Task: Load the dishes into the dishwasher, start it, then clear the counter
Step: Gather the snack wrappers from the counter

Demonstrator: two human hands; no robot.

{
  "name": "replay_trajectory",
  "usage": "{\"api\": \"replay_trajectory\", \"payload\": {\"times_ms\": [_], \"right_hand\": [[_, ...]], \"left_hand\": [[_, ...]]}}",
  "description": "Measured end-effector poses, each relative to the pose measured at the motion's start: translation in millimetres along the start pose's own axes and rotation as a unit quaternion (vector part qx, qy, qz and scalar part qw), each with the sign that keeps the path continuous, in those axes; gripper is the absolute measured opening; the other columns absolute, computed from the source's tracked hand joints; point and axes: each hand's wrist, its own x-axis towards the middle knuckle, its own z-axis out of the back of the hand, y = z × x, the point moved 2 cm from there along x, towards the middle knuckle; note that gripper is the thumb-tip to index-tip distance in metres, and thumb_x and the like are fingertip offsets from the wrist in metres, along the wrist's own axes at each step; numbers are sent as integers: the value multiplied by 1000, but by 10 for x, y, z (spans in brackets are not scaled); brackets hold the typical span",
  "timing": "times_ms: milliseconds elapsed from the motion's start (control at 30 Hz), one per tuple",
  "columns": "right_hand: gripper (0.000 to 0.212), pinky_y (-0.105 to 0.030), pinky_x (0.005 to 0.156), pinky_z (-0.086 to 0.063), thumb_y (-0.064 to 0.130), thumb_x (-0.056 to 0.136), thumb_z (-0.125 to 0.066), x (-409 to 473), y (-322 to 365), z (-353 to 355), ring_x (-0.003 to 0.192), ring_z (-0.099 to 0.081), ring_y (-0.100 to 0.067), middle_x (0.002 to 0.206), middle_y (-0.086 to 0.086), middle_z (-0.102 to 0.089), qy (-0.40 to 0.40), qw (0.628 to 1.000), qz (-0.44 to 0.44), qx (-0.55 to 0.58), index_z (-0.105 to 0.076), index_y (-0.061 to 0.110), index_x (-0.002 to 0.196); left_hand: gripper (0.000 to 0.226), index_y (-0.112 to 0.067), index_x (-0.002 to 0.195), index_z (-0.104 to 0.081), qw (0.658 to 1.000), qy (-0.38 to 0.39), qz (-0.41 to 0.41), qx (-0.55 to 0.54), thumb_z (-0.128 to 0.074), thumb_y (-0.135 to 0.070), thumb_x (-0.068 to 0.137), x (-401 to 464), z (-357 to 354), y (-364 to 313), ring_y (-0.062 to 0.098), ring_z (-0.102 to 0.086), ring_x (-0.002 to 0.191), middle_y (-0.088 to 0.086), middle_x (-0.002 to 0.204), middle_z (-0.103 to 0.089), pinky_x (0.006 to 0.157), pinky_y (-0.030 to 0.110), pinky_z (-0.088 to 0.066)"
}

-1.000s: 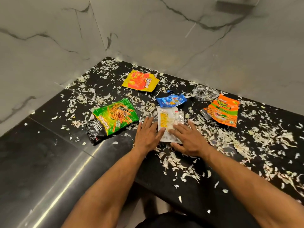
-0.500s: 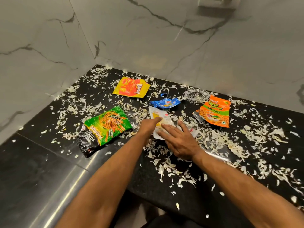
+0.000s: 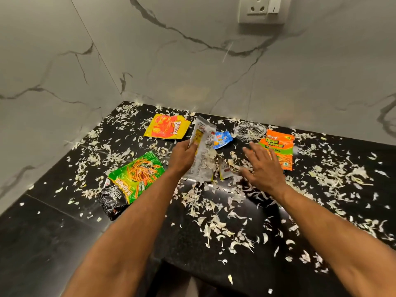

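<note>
Clearing stage: table [image 3: 53, 243] of black stone, strewn nearly edge to edge with pale vegetable shreds [image 3: 214, 224]; no dishes and no dishwasher in view, so that part of the task cannot be judged.
Far-left item: green snack wrapper [image 3: 135, 179], flat on the table, overlapping a black wrapper [image 3: 110, 199] beneath its near end.
Back-left item: yellow snack wrapper [image 3: 166, 126], flat, near the wall.
Left hand [image 3: 183, 156]: fingers curled round the white wrapper [image 3: 202, 151], which is lifted nearly upright, its lower edge just above or touching the table; cannot tell which.
Centre item: small blue wrapper [image 3: 222, 139], crumpled, just behind the white wrapper.
Centre-front item: small torn packet [image 3: 225, 171], lying between the two hands.
Right hand [image 3: 262, 168]: fingers straight and spread, holding nothing, low over the shreds; blurred, contact with the table uncertain.
Back-right item: clear crumpled mesh or film [image 3: 249, 130], near the wall.
Right item: orange snack wrapper [image 3: 278, 148], flat, just beyond the right hand.
Progress, as judged: clearing barely begun; one wrapper in hand, at least six pieces of litter and all the shreds left.
</note>
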Motion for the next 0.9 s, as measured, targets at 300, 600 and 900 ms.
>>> {"api": "replay_trajectory", "payload": {"times_ms": [300, 600, 900], "right_hand": [[74, -50, 119, -18, 56, 96, -42, -91, -502, -128, 147, -20, -30, 161, -12, -16, 86, 982, -166, 34, -16, 19, 154], [47, -47, 114, -28, 33, 104, -34, -130, -466, -53, 141, -35, -25, 154, -8, -36, -15, 978, -194, 75, -37, 14, 147], [51, -56, 83, -56, 40, 101, -32, 75, -55, 203, 110, -64, -35, 138, -12, -56, -219, 927, -111, 285, -44, 13, 143]], "left_hand": [[27, -9, 90, -64, 988, -77, -106, 83, -44, -23, 103, -30, -14, -70, 14, -47, 54, 0, 66, -56, 53, 25, -29], [38, -25, 140, -51, 961, -139, -197, 140, -40, -27, 103, -52, -28, -129, 21, -63, 74, 6, 97, -72, 52, 23, -38], [26, -15, 112, -62, 969, -190, 73, -141, -41, -27, 104, 30, -234, -135, 20, -61, 81, 3, 92, -62, 58, 22, -46]]}}
